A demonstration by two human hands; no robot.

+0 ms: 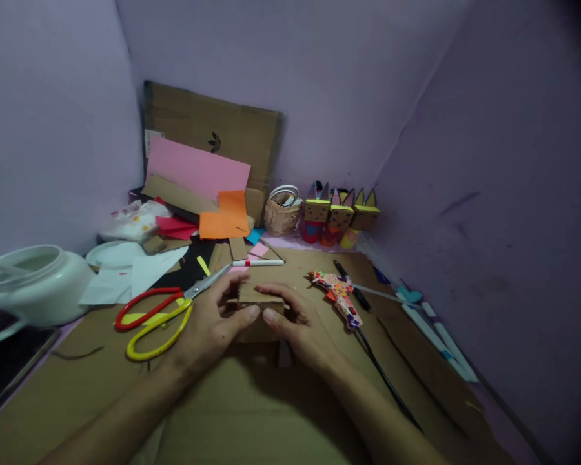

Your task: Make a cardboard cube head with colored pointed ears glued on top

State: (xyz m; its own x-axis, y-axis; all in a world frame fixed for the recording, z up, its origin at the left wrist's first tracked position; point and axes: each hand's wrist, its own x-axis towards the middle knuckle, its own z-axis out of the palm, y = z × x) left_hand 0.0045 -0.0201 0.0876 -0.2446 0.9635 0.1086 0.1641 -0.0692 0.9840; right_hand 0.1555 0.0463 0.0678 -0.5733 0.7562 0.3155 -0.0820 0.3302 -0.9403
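A small brown cardboard box [260,294] sits between my two hands, low over the cardboard sheet on the table. My left hand [223,318] grips its left side, thumb on the near face and fingers curled toward the far edge. On the opposite side my right hand [294,318] holds it the same way, both thumb tips nearly meeting. Some fingertips are hidden behind the box. Large scissors [190,294] with one red and one yellow handle lie partly open, close to my left hand. A flower-patterned glue gun [337,296] rests right of my right hand.
A white marker [257,263] lies beyond the box. Far back are orange paper [224,219], pink paper [198,168], a small basket [283,212] and several box-headed figures with pointed ears [341,218]. A white pot [53,284] stands left; a black cord [387,381] runs right.
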